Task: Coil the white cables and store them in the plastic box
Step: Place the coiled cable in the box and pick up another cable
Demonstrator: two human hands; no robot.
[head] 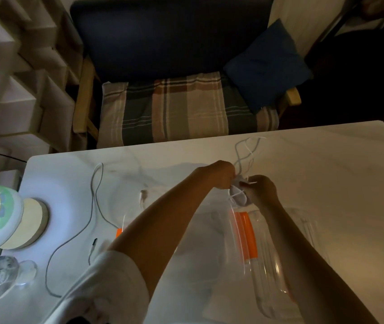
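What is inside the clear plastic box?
Nothing shows inside the plastic box; only its orange clips stand out. Both arms cover parts of it, so a cable could hide there.

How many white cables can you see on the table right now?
2. One cable is gripped between both hands, left hand and right hand, its loose end trailing away. Another cable lies on the table's left. More may be hidden.

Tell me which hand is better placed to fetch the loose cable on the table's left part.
Probably the left hand: the loose cable lies on its side. The right hand is farther away and also grips the coiled cable.
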